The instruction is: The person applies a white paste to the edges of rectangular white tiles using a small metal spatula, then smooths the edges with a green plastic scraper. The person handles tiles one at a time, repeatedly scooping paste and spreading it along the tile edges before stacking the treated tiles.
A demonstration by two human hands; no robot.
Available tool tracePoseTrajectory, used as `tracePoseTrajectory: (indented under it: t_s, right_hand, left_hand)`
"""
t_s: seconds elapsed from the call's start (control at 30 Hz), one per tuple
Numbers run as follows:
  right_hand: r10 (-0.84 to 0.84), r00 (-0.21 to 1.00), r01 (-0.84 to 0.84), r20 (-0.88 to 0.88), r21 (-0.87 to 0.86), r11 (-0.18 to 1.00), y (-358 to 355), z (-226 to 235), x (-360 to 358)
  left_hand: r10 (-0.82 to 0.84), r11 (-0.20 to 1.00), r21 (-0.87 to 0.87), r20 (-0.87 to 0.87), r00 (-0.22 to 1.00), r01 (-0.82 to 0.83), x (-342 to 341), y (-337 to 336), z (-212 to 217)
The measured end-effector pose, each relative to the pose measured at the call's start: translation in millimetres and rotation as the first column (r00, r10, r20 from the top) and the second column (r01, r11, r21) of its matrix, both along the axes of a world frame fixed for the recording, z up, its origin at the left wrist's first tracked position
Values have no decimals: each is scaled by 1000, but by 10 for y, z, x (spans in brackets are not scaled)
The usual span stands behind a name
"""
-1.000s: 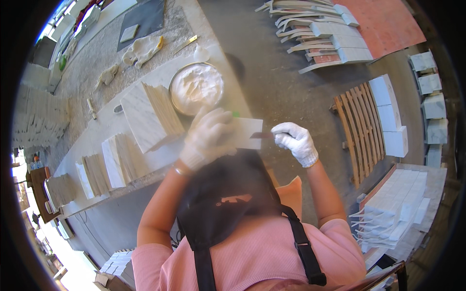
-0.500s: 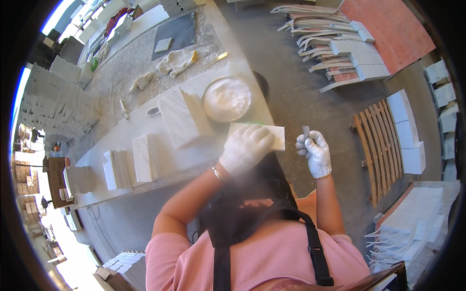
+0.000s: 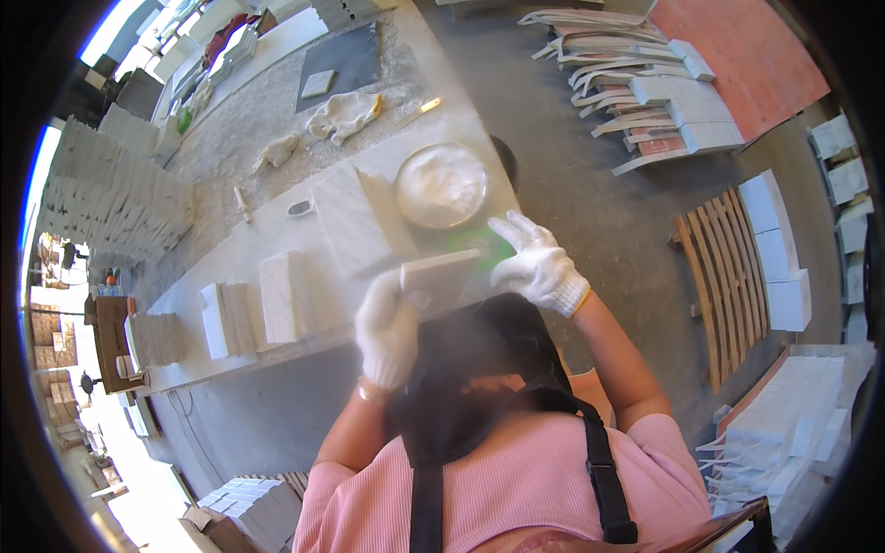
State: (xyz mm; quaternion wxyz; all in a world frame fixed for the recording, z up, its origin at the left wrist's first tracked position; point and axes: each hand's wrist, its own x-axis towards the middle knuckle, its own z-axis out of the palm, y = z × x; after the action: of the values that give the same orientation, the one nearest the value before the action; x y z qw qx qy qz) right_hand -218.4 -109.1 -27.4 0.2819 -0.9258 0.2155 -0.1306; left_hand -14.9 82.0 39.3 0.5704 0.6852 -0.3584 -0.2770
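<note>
One white tile [image 3: 442,268] juts from the fingers of your left hand [image 3: 385,330], gripped at its left end, while your right hand [image 3: 542,267] splays its fingers wide beside the other. That one-ended hold could let it slip.

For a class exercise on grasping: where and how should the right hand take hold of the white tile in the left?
Probably the free right end of the white tile, coming from the right, pinching its flat faces: the left hand covers its left end, and the right hand is open nearby.
</note>
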Motion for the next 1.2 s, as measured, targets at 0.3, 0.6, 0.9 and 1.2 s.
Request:
tracePoseTrajectory:
  t_s: [0.3,0.6,0.9,1.2]
  right_hand:
    - [33,999,-32,11,-89,996,-136,24,-131]
    - [-281,831,124,480,333,935,-984,457,29]
    - [-90,996,90,6,-155,984,-1404,709,2494]
    - [-42,969,52,-243,37,998,-1260,637,2712]
  left_hand:
    - [-86,990,57,-500,862,132,53,195,-332]
    - [-145,960,139,-493,858,242,33,-48,-689]
    - [-301,921,173,-249,921,348,51,-259,-678]
    - [-320,908,228,-168,932,352,89,-400,-580]
